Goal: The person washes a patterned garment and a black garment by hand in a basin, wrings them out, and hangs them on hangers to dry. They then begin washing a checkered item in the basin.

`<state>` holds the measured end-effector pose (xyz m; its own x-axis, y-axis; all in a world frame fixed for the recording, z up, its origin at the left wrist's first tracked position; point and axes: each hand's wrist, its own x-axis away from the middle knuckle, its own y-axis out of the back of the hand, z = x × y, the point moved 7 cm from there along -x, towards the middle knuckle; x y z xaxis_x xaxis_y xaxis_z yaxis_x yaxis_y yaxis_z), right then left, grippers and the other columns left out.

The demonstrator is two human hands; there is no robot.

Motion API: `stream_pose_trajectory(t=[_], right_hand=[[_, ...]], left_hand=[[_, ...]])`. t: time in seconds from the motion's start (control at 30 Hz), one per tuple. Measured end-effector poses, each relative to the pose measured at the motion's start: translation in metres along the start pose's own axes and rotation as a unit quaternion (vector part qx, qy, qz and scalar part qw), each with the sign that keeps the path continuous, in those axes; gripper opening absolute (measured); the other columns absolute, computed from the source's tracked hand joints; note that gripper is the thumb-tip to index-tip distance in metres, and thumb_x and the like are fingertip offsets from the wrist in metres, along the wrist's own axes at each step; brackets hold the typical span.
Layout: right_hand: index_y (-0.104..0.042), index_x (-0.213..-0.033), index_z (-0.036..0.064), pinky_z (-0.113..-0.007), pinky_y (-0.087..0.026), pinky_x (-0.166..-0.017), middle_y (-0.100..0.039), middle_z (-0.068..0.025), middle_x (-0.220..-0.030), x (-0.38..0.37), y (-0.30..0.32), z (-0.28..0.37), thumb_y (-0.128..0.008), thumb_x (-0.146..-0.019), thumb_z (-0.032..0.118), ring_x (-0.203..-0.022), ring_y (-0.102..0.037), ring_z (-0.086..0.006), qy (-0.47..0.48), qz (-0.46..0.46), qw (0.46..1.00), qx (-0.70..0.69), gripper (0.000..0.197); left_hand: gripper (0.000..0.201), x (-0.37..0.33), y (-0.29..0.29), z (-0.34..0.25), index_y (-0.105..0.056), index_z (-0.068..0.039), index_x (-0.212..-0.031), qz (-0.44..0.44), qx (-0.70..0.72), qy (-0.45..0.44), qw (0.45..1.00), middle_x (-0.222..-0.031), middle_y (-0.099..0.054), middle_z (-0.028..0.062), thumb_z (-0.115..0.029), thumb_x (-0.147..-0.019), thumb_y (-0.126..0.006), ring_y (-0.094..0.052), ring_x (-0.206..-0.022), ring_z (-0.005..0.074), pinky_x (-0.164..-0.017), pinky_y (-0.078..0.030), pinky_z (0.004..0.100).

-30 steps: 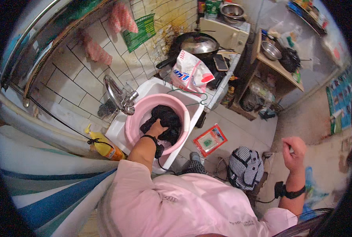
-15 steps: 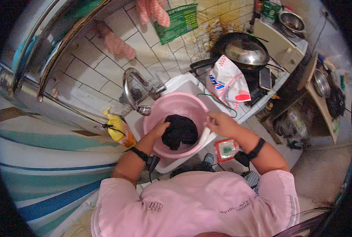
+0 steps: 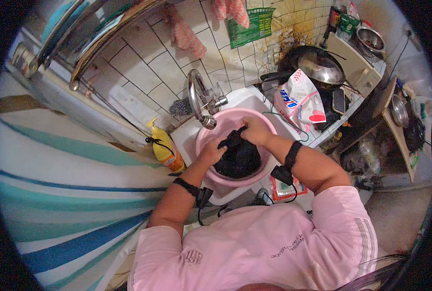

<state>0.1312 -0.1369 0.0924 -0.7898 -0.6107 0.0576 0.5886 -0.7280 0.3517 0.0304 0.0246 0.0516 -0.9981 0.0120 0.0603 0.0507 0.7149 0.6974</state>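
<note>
We see a white ceramic sink [image 3: 255, 99] that carries a round pink plastic basin [image 3: 269, 127], and in the basin lies a dark, wet-looking bundle of cloth [image 3: 238, 157]. We judge the cloth soft, limp and heavy with water, likely slippery, best gathered in bunched folds at its upper edge. Our left hand [image 3: 212, 151] presses closed fingers on the cloth's left side; our right hand [image 3: 255, 131] pinches a fold at the top. A curved chrome tap [image 3: 198, 99] hangs over the basin's rim, close to the hands. A white, red and blue powder bag [image 3: 298, 99] stands right of the sink; a yellow plastic bottle [image 3: 165, 150] stands left.
</note>
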Motion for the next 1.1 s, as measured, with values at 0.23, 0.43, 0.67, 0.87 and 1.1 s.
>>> stream_pose_trajectory(t=[0.23, 0.43, 0.67, 0.87, 1.1], right_hand=[[-0.061, -0.098, 0.0001, -0.028, -0.045, -0.059, -0.059, -0.0059, -0.080, 0.014, 0.078, 0.133, -0.057, -0.065, -0.008, -0.069, -0.056, -0.0147, 0.048, -0.115, 0.992, 0.006, 0.034], [-0.059, -0.101, 0.0023, -0.027, -0.046, -0.066, -0.059, -0.0049, -0.085, 0.060, 0.114, 0.297, -0.053, -0.068, -0.004, -0.074, -0.056, -0.0158, 0.099, -0.141, 0.973, -0.151, 0.034], [-0.059, -0.104, 0.0014, -0.026, -0.046, -0.063, -0.058, -0.0049, -0.085, 0.068, 0.107, 0.298, -0.051, -0.063, -0.005, -0.072, -0.055, -0.0149, 0.106, -0.071, 0.985, -0.113, 0.043], [-0.060, -0.094, 0.0006, -0.029, -0.046, -0.071, -0.061, -0.0045, -0.084, 0.046, 0.126, 0.188, -0.052, -0.064, -0.005, -0.080, -0.057, -0.0167, 0.130, -0.069, 0.980, 0.134, 0.031], [-0.061, -0.092, 0.0011, -0.041, -0.048, -0.081, -0.065, -0.0209, -0.089, 0.014, 0.138, 0.047, -0.056, -0.070, 0.000, -0.089, -0.063, -0.0365, 0.103, -0.037, 0.971, 0.212, 0.022]], left_hand=[[0.042, 0.019, 0.026, 0.038, -0.058, -0.004, -0.124, -0.012, -0.042, 0.042, 0.998, -0.122, -0.059, 0.0202, -0.009, -0.083, -0.064, -0.058, -0.112, 0.0341, -0.099, -0.043, 0.0418], [0.051, 0.016, 0.036, 0.004, -0.056, -0.005, -0.126, -0.054, 0.001, -0.050, 0.997, -0.127, -0.057, 0.0154, -0.005, -0.077, -0.070, -0.057, -0.114, 0.0327, -0.100, -0.043, 0.0382], [0.065, 0.039, 0.032, -0.119, -0.038, -0.013, -0.139, 0.160, 0.721, 0.049, 0.673, -0.134, -0.050, 0.0085, -0.028, -0.085, -0.071, -0.052, -0.119, 0.0270, -0.099, -0.045, 0.0473], [0.036, 0.009, 0.007, -0.047, -0.056, -0.009, -0.122, 0.047, 0.647, 0.238, 0.723, -0.110, -0.065, 0.0100, -0.021, -0.089, -0.065, -0.063, -0.100, 0.0282, -0.087, -0.052, 0.0436], [0.026, 0.038, 0.024, 0.020, -0.062, -0.007, -0.109, -0.128, 0.579, 0.329, 0.735, -0.095, -0.064, 0.0083, -0.011, -0.083, -0.060, -0.064, -0.082, 0.0239, -0.070, -0.054, 0.0407]])
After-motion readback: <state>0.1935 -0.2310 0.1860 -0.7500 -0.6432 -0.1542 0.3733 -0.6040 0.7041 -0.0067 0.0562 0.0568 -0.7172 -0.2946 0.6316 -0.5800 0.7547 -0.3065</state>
